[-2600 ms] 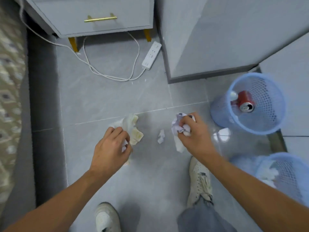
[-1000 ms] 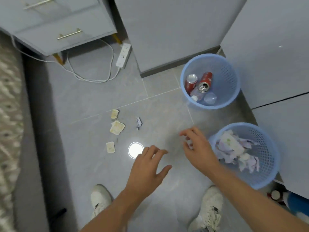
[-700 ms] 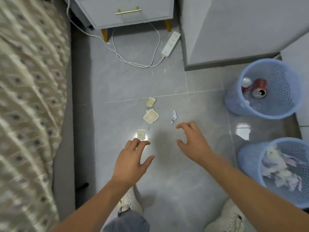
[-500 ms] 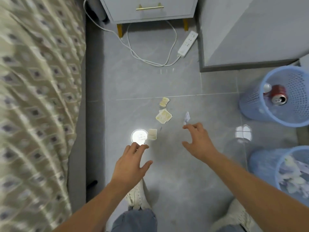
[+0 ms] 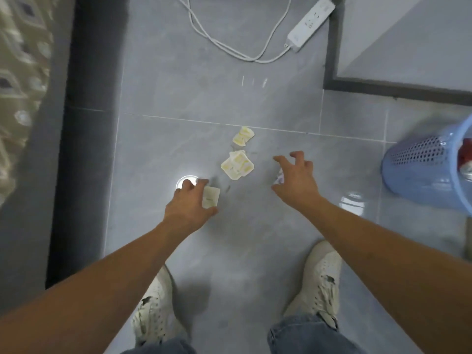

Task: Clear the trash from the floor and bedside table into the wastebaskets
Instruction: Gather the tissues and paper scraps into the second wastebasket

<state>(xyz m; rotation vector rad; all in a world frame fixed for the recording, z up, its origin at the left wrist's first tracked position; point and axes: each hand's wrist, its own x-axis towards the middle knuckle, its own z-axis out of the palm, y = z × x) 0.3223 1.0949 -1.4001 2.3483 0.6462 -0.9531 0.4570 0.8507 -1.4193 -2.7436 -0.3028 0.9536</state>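
Several scraps of trash lie on the grey tiled floor. My left hand (image 5: 190, 203) is down at a small pale square scrap (image 5: 211, 196), fingers above it and thumb below, the scrap still flat on the floor. My right hand (image 5: 293, 180) hovers with fingers spread over a small crumpled white paper (image 5: 279, 178), which it mostly hides. Two yellow-stained scraps lie between and beyond the hands: a larger folded one (image 5: 237, 164) and a smaller one (image 5: 243, 135). A blue mesh wastebasket (image 5: 421, 172) stands at the right edge, a red can partly showing inside.
A white power strip (image 5: 310, 23) and its looped cable (image 5: 229, 47) lie at the top. A patterned bed cover (image 5: 20, 72) and dark bed base (image 5: 89, 123) run down the left. A cabinet's dark plinth (image 5: 383, 88) juts in top right. My shoes (image 5: 153, 307) stand below.
Both hands have dropped toward the floor. The left hand has reached the nearest square scrap, the right has come over the crumpled paper. The view has moved in closer and the second basket is out of frame.
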